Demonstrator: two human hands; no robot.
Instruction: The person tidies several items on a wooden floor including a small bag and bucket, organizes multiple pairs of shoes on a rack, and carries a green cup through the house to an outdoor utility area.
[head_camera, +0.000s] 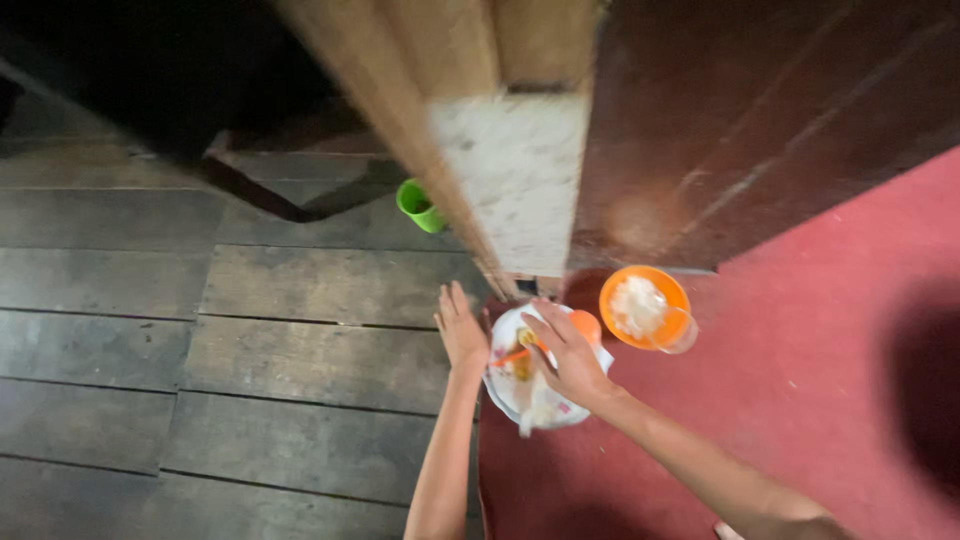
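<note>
Reaching down, the left hand (460, 330) lies flat, fingers together, beside a white plate (503, 388) on the red mat (800, 380); the right hand (568, 352) pinches an orange spoon (512, 356) over it.

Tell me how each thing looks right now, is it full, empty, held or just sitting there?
White plate: on the floor, with food scraps on it.
Orange bowl: upright on the red carpet, holding white food.
Green cup: on the wooden floor, tilted; inside hidden.
Left hand: open and flat at the plate's edge.
Right hand: over the plate, fingers curled, grip blurred.
Small orange thing: partly hidden behind the right hand.
</note>
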